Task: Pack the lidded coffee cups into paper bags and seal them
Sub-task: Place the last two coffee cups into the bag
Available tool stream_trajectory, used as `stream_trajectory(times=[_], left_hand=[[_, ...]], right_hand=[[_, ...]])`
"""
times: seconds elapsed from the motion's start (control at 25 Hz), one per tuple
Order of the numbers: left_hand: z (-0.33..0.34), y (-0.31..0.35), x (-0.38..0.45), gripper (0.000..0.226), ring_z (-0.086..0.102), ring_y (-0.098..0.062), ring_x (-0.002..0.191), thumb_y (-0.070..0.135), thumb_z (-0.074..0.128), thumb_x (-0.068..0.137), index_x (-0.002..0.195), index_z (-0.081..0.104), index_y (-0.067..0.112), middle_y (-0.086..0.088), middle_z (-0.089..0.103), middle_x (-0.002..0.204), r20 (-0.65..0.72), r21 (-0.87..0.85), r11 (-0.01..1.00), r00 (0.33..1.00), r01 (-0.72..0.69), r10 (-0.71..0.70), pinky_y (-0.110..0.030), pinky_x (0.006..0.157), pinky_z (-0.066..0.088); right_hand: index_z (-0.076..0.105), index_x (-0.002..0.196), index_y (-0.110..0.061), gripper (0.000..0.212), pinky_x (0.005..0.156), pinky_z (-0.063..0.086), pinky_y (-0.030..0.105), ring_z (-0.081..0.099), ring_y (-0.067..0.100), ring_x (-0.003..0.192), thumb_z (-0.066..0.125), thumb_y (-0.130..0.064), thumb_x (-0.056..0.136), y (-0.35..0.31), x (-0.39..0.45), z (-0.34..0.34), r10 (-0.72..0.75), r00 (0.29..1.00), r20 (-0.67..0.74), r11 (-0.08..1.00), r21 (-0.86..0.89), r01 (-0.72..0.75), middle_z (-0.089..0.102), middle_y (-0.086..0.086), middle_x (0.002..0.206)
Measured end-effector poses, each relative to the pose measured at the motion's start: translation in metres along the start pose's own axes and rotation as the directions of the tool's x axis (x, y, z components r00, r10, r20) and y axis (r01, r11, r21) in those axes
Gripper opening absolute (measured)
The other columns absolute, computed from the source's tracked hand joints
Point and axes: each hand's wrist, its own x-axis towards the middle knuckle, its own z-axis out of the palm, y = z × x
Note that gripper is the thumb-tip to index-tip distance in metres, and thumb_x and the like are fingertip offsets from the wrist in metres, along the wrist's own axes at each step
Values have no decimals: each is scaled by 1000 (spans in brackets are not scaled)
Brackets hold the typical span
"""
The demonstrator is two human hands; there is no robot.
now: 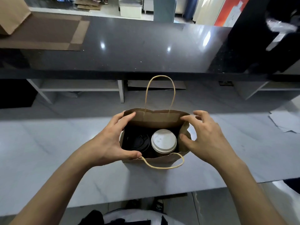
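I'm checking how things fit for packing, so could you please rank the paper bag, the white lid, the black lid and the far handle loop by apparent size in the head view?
1. Paper bag, clearly largest.
2. Far handle loop.
3. White lid and black lid: they look alike; the black one is partly shadowed, so I won't rank them.

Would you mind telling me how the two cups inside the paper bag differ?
The left cup has a black lid, the right cup a white one. The left cup sits in shadow, the right cup catches the light. Both stand upright, lidded, side by side in the open paper bag.
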Motion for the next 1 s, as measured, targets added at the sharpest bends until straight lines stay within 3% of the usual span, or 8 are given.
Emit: stream_trajectory(times=[0.12,0.24,0.56,0.72,1.0], left_hand=[[-1,2,7,121,30,-5,145,66,86,58,156,16,53,25,15,157,44,14,999,998,-39,38,-37,118,38],[1,6,15,121,30,-3,142,60,89,62,157,16,49,28,15,155,91,40,995,992,-87,83,-32,118,36],[24,27,42,122,30,3,137,57,89,61,159,17,45,25,16,154,199,43,977,960,-209,196,-13,110,26],[47,46,52,122,31,4,138,55,91,61,159,18,42,25,19,153,233,34,962,939,-269,254,-8,109,24],[91,91,56,124,38,0,128,55,92,61,160,19,39,23,22,149,267,39,951,920,-307,287,-29,110,45]], right_hand=[[47,142,-39,54,100,48,36,53,15,124,62,-36,91,9,-14,1,101,994,36,979,176,-105,47,-14,140],[43,147,-37,57,100,47,31,54,9,123,59,-29,93,11,-26,0,172,985,31,951,255,-174,52,-18,139],[39,152,-36,65,96,50,35,57,12,107,57,-18,92,26,-66,-11,374,927,22,894,257,-367,56,-11,137],[37,154,-36,67,97,47,32,56,13,110,55,-17,93,43,-89,-20,457,889,21,859,247,-447,54,-9,142],[35,155,-33,67,87,38,25,47,7,94,53,-14,93,89,-128,-40,491,871,6,836,280,-472,53,-5,142]])
